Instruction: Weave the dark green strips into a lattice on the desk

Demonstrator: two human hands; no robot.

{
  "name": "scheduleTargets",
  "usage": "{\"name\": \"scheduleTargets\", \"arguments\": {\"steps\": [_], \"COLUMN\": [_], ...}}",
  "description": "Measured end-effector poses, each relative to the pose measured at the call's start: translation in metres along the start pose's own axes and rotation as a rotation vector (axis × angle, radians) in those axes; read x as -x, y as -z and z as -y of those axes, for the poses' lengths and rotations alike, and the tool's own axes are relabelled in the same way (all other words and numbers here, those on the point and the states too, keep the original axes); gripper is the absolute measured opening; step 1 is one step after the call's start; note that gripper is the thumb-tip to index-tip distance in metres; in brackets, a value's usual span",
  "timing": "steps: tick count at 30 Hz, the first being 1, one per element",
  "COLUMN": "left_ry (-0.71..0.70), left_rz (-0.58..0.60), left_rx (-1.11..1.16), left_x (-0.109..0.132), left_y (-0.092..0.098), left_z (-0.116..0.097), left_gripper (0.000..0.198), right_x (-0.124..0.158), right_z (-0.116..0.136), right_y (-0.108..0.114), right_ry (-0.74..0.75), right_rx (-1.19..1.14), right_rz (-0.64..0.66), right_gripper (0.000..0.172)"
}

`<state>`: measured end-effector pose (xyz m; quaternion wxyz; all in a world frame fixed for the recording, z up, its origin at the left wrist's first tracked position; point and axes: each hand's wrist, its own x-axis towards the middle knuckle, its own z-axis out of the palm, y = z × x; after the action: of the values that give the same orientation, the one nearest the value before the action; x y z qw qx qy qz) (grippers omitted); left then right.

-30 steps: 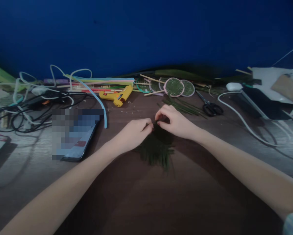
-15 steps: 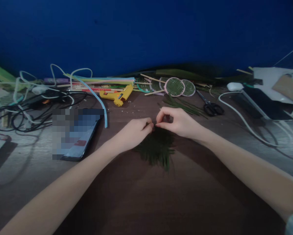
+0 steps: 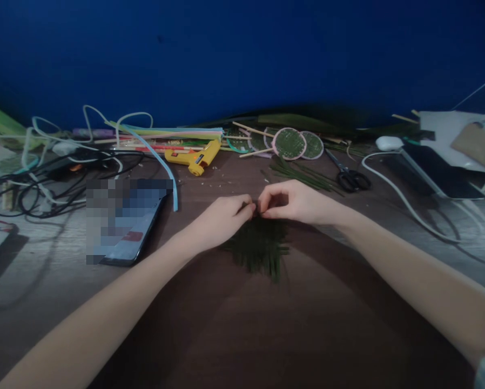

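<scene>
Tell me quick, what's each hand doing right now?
Left hand: closed in a pinch, holding the dark green strips.
Right hand: curled, right beside it; can't tell whether it's closed on anything.

Your bunch of dark green leaf strips point(image 3: 261, 246) lies in front of you on the table point(image 3: 234, 329). Its far end sits at your hands point(image 3: 228, 216), partly hidden; the narrow, uneven ends splay toward you.

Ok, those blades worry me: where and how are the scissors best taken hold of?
Probably by the black handle loops of the scissors, coming from the near side with the right hand: the loops lie toward the person, while the blades point away.
</scene>
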<state>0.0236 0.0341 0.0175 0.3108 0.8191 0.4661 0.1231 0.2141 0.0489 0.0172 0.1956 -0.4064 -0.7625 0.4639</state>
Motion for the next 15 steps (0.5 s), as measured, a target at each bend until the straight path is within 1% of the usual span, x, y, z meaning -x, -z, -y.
{"name": "scheduleTargets", "arguments": {"steps": [5, 7, 10, 15], "left_ry": [0.003, -0.001, -0.023, -0.083], "left_rz": [-0.001, 0.002, 0.001, 0.003], "left_rx": [0.017, 0.038, 0.054, 0.059], "left_x": [0.0004, 0.0008, 0.0013, 0.0015], "left_y": [-0.0003, -0.0003, -0.0001, -0.0003], "left_z": [-0.0023, -0.0031, -0.0026, 0.0003], "left_gripper": [0.027, 0.024, 0.016, 0.019], "right_x": [0.0012, 0.0017, 0.0023, 0.0018], "right_z": [0.0011, 0.0003, 0.0001, 0.0015], "right_y": [0.0007, 0.0, -0.0002, 0.0015], "right_ry": [0.113, 0.136, 0.151, 0.172], "right_rx": [0.036, 0.062, 0.102, 0.179], "right_rz": [0.053, 0.056, 0.029, -0.032], "right_gripper": [0.004, 0.004, 0.004, 0.003]}}
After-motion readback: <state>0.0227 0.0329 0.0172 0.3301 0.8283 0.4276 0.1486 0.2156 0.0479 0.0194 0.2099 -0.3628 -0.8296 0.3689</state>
